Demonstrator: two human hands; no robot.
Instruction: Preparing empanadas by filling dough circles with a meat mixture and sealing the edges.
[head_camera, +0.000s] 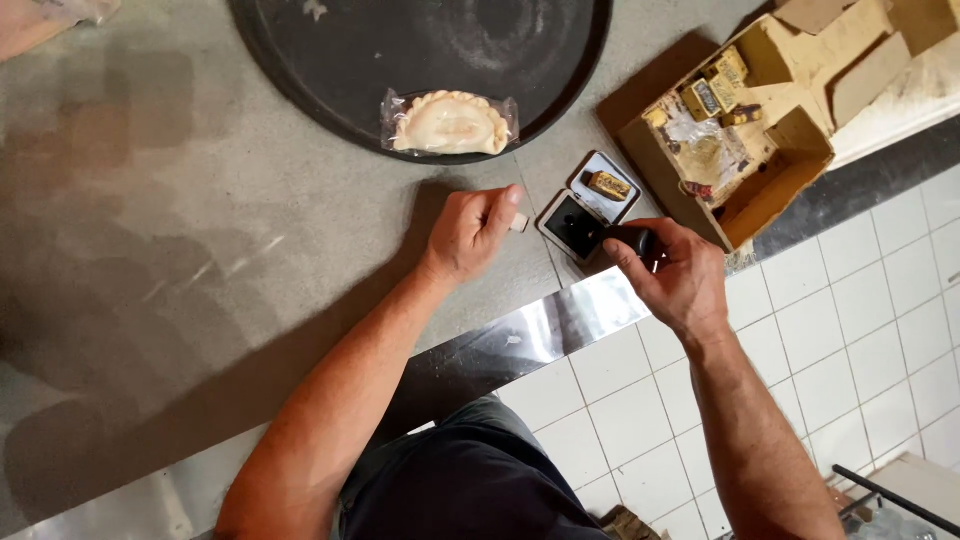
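While the right hand (672, 268) grips a small black stamp (630, 240) over the open ink pad (572, 224), the left hand (470, 232) pinches a little white tag (518, 222) on the tabletop (200, 250). The pad sits near the edge, so a hard push could slide it off. A wrapped pastry (450, 122) lies on the dark tray (350, 60); a cardboard box (745, 130) crowds the right.

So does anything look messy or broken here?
Yes. The cardboard box at the counter's edge looks worn and grubby, with its flaps torn open. The wrapped pastry lies half over the dark round tray's rim.
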